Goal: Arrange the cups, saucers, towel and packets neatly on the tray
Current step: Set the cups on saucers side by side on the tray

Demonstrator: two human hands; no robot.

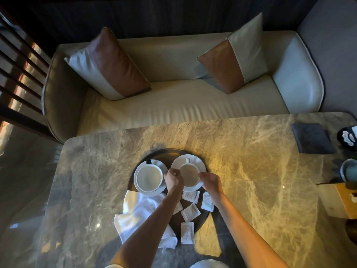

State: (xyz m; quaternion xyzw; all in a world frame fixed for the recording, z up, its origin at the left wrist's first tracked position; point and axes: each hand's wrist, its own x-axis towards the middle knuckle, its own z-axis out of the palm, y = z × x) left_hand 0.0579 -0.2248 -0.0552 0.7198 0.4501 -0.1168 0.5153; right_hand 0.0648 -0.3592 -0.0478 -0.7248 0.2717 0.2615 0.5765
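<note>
A dark round tray (164, 151) lies on the marble table. Two white cups on white saucers stand on it: the left cup (149, 177) on the left saucer (162, 164), the right cup (188, 173) on the right saucer (197, 161). My left hand (173, 179) grips the right saucer's left rim, and my right hand (211, 182) grips its right front rim. A crumpled white towel (139, 211) hangs over the tray's front left edge. Several white packets (190, 211) lie scattered on the tray's front part; one packet (187, 233) overhangs the front rim.
A dark folded cloth (312, 138) lies at the table's far right, with a black object (347, 136), a grey cup (348, 172) and a wooden box (340, 200) along the right edge. A cream sofa (173, 105) with two cushions stands behind the table.
</note>
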